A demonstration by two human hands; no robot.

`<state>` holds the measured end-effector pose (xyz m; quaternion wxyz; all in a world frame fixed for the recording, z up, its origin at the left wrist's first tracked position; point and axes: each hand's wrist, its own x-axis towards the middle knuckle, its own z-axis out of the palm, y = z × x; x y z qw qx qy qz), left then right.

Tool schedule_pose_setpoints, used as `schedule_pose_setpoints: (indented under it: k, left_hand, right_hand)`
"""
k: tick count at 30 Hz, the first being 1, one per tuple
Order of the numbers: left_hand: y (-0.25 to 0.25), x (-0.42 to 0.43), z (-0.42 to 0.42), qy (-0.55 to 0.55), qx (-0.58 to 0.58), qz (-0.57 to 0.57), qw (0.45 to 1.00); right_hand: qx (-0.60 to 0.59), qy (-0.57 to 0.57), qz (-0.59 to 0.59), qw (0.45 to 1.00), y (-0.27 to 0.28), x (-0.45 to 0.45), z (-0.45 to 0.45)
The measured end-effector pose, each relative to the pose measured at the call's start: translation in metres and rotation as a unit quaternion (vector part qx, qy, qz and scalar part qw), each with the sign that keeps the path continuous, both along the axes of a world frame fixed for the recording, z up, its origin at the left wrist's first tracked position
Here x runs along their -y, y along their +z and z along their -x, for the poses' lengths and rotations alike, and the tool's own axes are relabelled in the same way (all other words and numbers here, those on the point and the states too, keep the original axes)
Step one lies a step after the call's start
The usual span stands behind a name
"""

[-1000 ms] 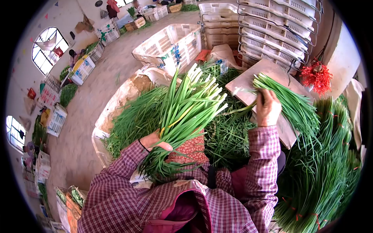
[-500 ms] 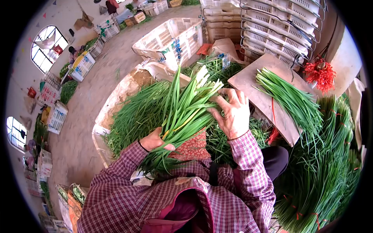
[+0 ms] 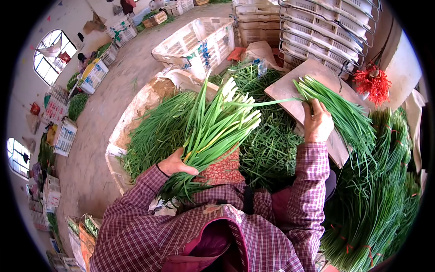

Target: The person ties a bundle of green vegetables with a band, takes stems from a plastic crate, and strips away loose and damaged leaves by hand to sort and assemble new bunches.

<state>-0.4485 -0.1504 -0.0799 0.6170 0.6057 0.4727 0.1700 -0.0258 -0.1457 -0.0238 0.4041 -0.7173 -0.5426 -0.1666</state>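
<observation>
My left hand (image 3: 177, 164) is closed around the lower leafy part of a loose bunch of garlic chives (image 3: 217, 129), whose pale stem ends point up and away. A few yellowed leaves show in the bunch. My right hand (image 3: 318, 122) is over the edge of a board (image 3: 283, 90), fingers pinched on a single chive leaf (image 3: 276, 102) that stretches left towards the bunch. Beside that hand, a neat pile of chives (image 3: 337, 106) lies on the board. Under the bunch is a red patterned cloth (image 3: 222, 170) on my lap.
A crate (image 3: 118, 136) heaped with chives stands at my left. Cut leaves (image 3: 272, 149) cover the ground ahead. Tied chive bundles (image 3: 376, 204) are stacked at right, below hanging red ties (image 3: 372, 86). White crates (image 3: 324, 34) rise behind, near another crate (image 3: 195, 45).
My right hand has moved right, from the bunch's stem ends to the board, drawing out a single leaf. The left hand still holds the bunch, nearly in place.
</observation>
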Motion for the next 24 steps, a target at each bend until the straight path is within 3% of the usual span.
schedule_pose_setpoints:
  k: [3,5,7,9,14,16,20,24]
  left_hand:
    - [0.0,0.002,0.0,0.002,0.0,0.001,1.0]
    - [-0.001,0.003,-0.002,0.029,-0.021,-0.009,0.999]
    - [0.026,0.012,-0.022,0.029,-0.033,-0.017,0.999]
    - [0.044,0.017,-0.035,0.03,-0.043,-0.025,0.998]
    - [0.045,0.019,-0.038,0.009,-0.03,-0.059,0.998]
    - [0.047,0.018,-0.04,0.003,-0.035,-0.062,0.997]
    - [0.049,0.02,-0.045,-0.005,-0.018,-0.074,0.997]
    - [0.05,0.018,-0.044,-0.015,-0.012,-0.064,0.998]
  right_hand:
    - [0.076,-0.048,0.086,0.992,0.006,0.017,0.001]
    - [0.061,0.066,-0.002,0.996,0.018,0.025,0.033]
    - [0.007,0.178,-0.007,0.984,0.023,0.03,0.07]
    - [0.041,0.201,-0.005,0.979,0.016,0.026,0.092]
    - [0.021,0.177,0.066,0.982,0.008,0.021,0.108]
    - [-0.049,0.181,0.045,0.981,0.002,0.019,0.112]
    - [-0.077,0.153,0.014,0.985,-0.012,0.011,0.117]
    - [-0.037,0.14,-0.087,0.986,-0.011,0.007,0.118]
